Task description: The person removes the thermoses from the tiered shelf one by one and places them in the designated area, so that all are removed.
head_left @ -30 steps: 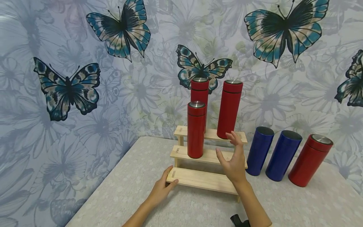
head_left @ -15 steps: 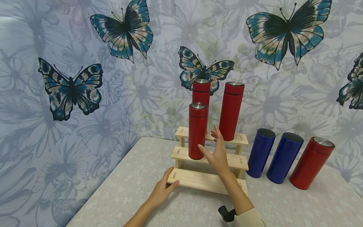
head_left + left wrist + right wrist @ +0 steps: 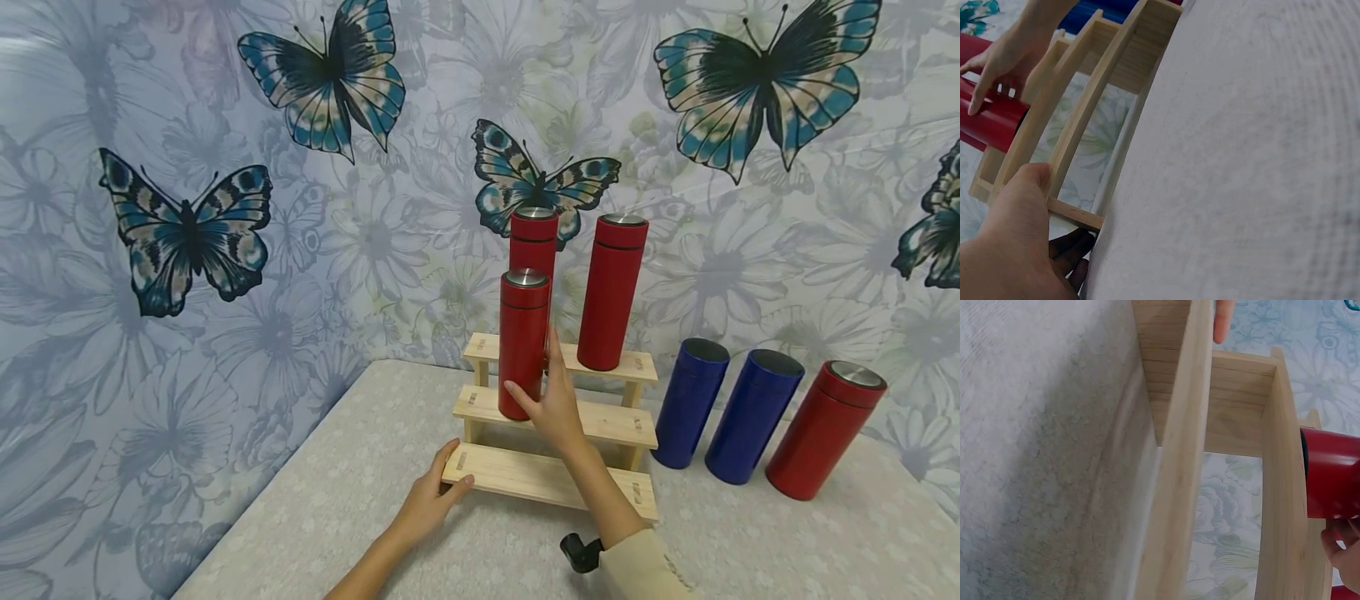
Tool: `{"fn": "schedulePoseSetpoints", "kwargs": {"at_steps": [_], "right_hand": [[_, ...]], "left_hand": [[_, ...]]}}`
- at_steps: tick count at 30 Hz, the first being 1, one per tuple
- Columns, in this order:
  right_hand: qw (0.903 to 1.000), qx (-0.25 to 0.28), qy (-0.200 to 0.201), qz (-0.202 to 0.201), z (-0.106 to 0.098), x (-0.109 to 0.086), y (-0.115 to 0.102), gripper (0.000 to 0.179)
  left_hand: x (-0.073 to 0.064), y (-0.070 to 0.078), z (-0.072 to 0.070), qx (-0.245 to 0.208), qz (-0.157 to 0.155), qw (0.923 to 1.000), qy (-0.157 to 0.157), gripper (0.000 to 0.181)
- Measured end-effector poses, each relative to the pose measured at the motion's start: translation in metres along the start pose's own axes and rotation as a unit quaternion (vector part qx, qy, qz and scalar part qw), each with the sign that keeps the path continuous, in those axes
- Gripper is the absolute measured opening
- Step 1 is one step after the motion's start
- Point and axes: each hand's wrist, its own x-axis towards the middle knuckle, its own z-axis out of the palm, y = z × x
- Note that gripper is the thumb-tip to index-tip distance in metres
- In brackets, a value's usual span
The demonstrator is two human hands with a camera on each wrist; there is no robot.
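Observation:
A three-step wooden rack [image 3: 540, 479] stands on the table, and my left hand [image 3: 427, 504] grips the left end of its lowest step. The left wrist view has that thumb on top of the board and the fingers underneath. On the middle step, toward the left, is an upright red thermos [image 3: 522, 333] with a steel-topped lid. My right hand [image 3: 558, 412] holds it low on its right side, thumb across the front and fingers behind, partly hidden. Two more red thermoses stand on the top step, the left one [image 3: 534, 229] half hidden, the right one [image 3: 611, 292] in full view.
Right of the rack, two blue cylinders [image 3: 690, 404] with dark tops and another red thermos [image 3: 825, 429] stand on the pale patterned tablecloth [image 3: 300, 533]. A butterfly-print backdrop [image 3: 420, 250] rises behind. Below my right forearm is a small black object [image 3: 581, 552].
My right hand has moved left from the rack's right side to the middle-step thermos and taken hold of it. The left hand keeps its grip on the rack.

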Motion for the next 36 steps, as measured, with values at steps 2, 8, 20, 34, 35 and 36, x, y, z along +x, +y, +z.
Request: {"fn": "schedulePoseSetpoints", "kwargs": {"at_steps": [2, 8, 20, 34, 35, 36], "right_hand": [[1.0000, 0.002, 0.000, 0.000, 0.001, -0.001, 0.001, 0.101], [1.0000, 0.002, 0.006, 0.007, 0.002, -0.003, -0.002, 0.099], [0.9959, -0.041, 0.074, -0.031, 0.002, -0.013, -0.005, 0.103], [0.9849, -0.047, 0.135, -0.098, -0.009, -0.023, -0.004, 0.097], [0.9842, -0.046, 0.137, -0.102, -0.012, -0.024, -0.004, 0.096], [0.9835, -0.049, 0.139, -0.105, -0.014, -0.025, -0.004, 0.096]], "left_hand": [[0.000, 0.000, 0.000, -0.001, -0.001, 1.0000, -0.002, 0.069], [0.001, 0.000, 0.001, 0.002, 0.000, 1.0000, 0.001, 0.070], [0.000, 0.002, 0.001, -0.002, 0.010, 0.9999, 0.005, 0.068], [0.000, 0.000, 0.002, 0.002, 0.004, 1.0000, -0.003, 0.069], [0.000, 0.000, 0.002, 0.003, 0.005, 1.0000, -0.003, 0.069], [0.000, 0.000, 0.001, 0.004, 0.006, 1.0000, -0.002, 0.069]]}}
